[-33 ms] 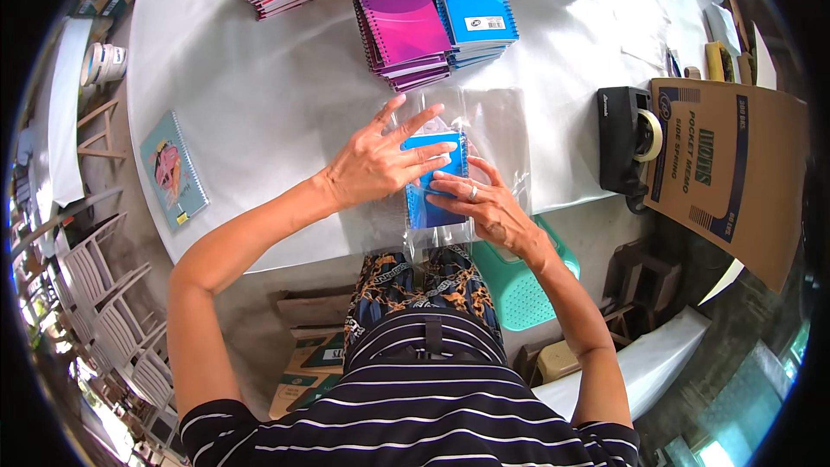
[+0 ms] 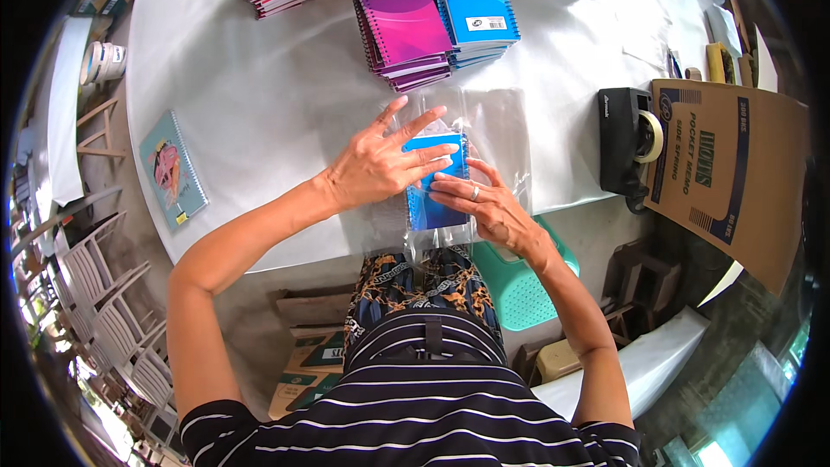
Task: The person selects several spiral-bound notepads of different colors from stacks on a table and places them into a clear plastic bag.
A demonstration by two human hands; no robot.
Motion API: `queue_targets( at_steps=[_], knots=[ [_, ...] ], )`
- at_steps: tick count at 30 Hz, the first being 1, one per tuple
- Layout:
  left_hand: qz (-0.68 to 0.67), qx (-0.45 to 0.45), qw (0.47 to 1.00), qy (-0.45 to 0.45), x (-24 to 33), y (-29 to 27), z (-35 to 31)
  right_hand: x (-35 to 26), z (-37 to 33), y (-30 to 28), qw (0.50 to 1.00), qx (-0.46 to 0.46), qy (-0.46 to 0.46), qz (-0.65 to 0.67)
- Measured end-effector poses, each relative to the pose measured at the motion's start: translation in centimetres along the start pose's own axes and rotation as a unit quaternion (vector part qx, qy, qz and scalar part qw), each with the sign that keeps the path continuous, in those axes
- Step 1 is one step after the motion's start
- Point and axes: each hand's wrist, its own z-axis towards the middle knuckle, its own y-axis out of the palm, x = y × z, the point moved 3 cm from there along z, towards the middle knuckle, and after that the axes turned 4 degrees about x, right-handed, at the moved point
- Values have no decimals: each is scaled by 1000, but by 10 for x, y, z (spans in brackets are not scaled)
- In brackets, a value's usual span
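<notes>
A small blue spiral-bound notebook (image 2: 425, 212) lies at the table's near edge among clear plastic bags (image 2: 506, 125). My left hand (image 2: 376, 164) reaches over its left side with fingers spread; two fingertips rest over the notebook's upper part. From the right, my right hand (image 2: 484, 203) lays its stretched fingers across the middle of the cover, the thumb side at the right edge. The plastic shows above, beside and below the notebook; whether the notebook is inside a bag I cannot tell. Part of the cover is hidden under both hands.
Beyond my hands stand stacks of purple notebooks (image 2: 402, 22) and blue notebooks (image 2: 474, 0), with more stacks behind. A picture-covered notebook (image 2: 175, 169) lies at left. On the right are a black tape dispenser (image 2: 618, 138) and a cardboard box (image 2: 718, 164). A green plastic stool (image 2: 523, 294) stands below the table.
</notes>
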Motion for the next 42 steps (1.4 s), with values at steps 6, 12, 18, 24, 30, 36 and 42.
queue_targets(
  at_steps=[6,12,18,24,30,36,42],
  knots=[
    [18,-9,1000,20,1,9,5,18,-7,2,998,-14,1,68],
    [-62,38,997,-26,2,13,4,11,-8,-8,992,-69,-16,-101],
    [-45,18,998,-32,3,15,8,8,-3,-18,989,-105,-1,-104],
    [-43,-24,998,-50,6,19,8,1,4,-21,991,-104,18,-82],
    [-5,-44,997,-59,10,31,9,1,4,-19,993,-75,-7,-87],
    [-23,-61,988,-140,6,28,19,3,-1,-17,993,-62,-33,-93],
    [-38,-94,966,-237,-2,31,24,6,-12,-4,997,2,-43,-59]
  ],
)
